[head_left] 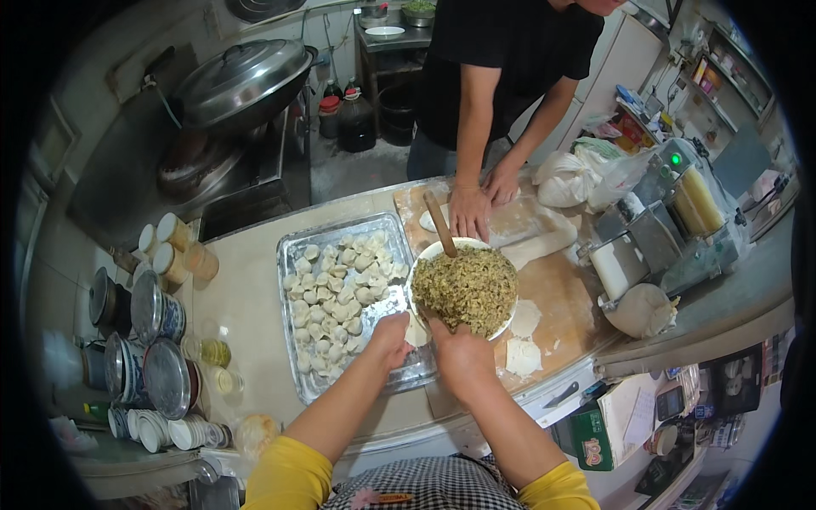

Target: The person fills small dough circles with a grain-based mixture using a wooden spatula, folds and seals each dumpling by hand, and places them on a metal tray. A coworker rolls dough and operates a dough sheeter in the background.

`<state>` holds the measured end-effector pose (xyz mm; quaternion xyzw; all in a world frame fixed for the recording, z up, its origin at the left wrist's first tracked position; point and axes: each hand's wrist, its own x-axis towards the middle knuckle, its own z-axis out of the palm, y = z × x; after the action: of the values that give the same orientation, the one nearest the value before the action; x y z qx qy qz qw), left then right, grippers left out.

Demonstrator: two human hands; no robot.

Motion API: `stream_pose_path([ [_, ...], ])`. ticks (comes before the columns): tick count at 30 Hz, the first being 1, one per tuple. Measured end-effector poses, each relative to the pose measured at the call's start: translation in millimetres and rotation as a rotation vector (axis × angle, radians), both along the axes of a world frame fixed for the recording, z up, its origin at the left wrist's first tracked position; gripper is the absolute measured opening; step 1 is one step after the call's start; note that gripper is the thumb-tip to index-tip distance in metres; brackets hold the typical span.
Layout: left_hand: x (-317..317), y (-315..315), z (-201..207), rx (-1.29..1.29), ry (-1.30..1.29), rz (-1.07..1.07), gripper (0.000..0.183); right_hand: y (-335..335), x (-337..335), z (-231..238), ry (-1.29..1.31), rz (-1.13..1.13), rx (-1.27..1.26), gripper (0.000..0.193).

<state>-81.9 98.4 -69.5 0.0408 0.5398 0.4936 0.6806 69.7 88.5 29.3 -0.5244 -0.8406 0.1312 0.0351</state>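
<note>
The left hand (392, 338) pinches a pale wrapper (416, 332) beside the bowl (428, 253) of filling (467, 287), seemingly for easy reach, while how the right hand (464, 355) grips I can't tell

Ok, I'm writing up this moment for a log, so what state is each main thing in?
Left hand: closed on a dough wrapper
Right hand: at the filling's near edge, grip unclear
White bowl: heaped with filling
Wooden handle: tilted, lower end in the filling
Metal tray: partly filled with dumplings
Wok: lid on
Metal machine: green light lit
</note>
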Motion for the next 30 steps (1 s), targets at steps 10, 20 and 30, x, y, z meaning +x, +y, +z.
stream_pose_path([
  [10,10.7,10.3,63.6,0.191,-0.408,-0.072,0.053,-22.2,18.0,-16.8,0.356,-0.075,-0.148,0.037],
  [20,9.5,1.1,42.5,0.195,-0.374,0.025,0.055,-40.5,21.4,-36.3,0.449,-0.068,-0.123,0.043],
  [30,8.1,4.5,43.6,0.185,-0.313,0.031,0.055,-21.0,21.5,-54.2,0.445,-0.071,-0.112,0.044],
])
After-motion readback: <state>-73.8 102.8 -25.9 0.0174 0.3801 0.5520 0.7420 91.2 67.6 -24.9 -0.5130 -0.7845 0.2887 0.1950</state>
